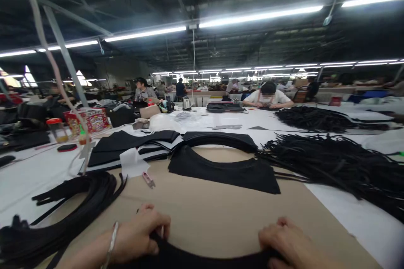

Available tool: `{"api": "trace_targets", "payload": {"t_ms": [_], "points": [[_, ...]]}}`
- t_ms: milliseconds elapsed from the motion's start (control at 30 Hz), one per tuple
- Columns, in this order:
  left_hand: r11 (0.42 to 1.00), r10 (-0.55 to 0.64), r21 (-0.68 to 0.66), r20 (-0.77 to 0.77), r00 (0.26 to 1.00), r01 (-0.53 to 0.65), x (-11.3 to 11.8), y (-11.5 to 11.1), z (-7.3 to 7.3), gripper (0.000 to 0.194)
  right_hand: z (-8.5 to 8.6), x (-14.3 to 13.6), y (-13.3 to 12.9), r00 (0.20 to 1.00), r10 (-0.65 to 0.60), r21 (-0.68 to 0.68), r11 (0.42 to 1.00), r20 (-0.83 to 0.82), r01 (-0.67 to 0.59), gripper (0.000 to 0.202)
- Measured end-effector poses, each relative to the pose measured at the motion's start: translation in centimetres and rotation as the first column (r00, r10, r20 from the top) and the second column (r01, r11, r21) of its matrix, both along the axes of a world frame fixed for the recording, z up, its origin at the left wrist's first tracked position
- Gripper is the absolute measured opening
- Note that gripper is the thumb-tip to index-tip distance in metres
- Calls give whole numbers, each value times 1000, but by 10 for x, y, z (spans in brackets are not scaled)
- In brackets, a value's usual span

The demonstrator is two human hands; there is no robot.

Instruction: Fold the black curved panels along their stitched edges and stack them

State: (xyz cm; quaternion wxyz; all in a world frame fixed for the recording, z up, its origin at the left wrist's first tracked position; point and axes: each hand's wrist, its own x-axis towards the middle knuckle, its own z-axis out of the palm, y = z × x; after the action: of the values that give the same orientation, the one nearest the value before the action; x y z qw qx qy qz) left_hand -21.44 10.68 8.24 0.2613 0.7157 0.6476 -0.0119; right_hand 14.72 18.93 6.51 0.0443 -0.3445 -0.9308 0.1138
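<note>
At the bottom of the head view, a black fabric piece with a curved upper edge stretches between my two hands. My left hand, with a bracelet at the wrist, is closed on its left part. My right hand grips the right part, fingers curled over the edge. The lower part of the cloth falls outside the view. Farther up on the brown board lies a black cut panel with a curved cutout. Behind it rests a stack of curved black pieces.
Pink thread snips lie beside a white scrap. Bundled black strips curve at left; a heap of black strips spreads at right. Black panels are stacked at back left. A co-worker leans over the far table.
</note>
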Motion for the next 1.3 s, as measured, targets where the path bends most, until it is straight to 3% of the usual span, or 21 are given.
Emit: {"api": "trace_targets", "payload": {"t_ms": [100, 267, 367, 433, 533, 633, 733, 833, 933, 1000, 1167, 1300], "points": [[984, -48, 170, -89, 995, 63, 0, 63, 19, 30, 16, -7, 41, 998, -52, 108, 993, 26, 49, 15], [944, -41, 316, -190, 981, 100, 6, 175, 32, 34, 16, -11, 127, 992, -118, 327, 940, 41, 98, 15], [905, 33, 420, -236, 971, 71, 11, 215, 25, 45, 14, -13, 162, 987, -161, 364, 921, 32, 138, 18], [872, 75, 484, -262, 962, 64, 17, 223, 17, 60, 14, -13, 169, 983, -186, 388, 906, 1, 171, 29], [827, 94, 557, -276, 957, 79, 30, 213, 0, 70, 14, 1, 154, 972, -228, 397, 889, -52, 230, 38], [807, 9, 573, -255, 967, 144, 45, 187, -21, 61, 15, 41, 113, 965, -261, 350, 902, -23, 252, 30], [744, -92, 630, -231, 969, 221, 56, 167, -46, 46, 16, 110, 62, 935, -347, 274, 908, 72, 316, 26], [731, -217, 630, -150, 965, 262, 79, 155, -67, 37, 17, 191, 4, 843, -516, 240, 846, 148, 476, 24], [720, -418, 588, -57, 907, 369, 132, 132, -68, 35, 14, 255, -49, 755, -627, 232, 776, 193, 586, 22], [697, -530, 567, -7, 848, 439, 180, 112, -60, 36, 6, 278, -72, 729, -654, 239, 755, 201, 611, 29], [653, -696, 496, 93, 712, 573, 301, 72, -40, 46, -14, 282, -85, 714, -673, 298, 733, 191, 611, 38], [590, -776, 459, 95, 623, 665, 359, 56, -40, 53, -16, 277, -71, 704, -688, 350, 713, 177, 608, 30]]}}
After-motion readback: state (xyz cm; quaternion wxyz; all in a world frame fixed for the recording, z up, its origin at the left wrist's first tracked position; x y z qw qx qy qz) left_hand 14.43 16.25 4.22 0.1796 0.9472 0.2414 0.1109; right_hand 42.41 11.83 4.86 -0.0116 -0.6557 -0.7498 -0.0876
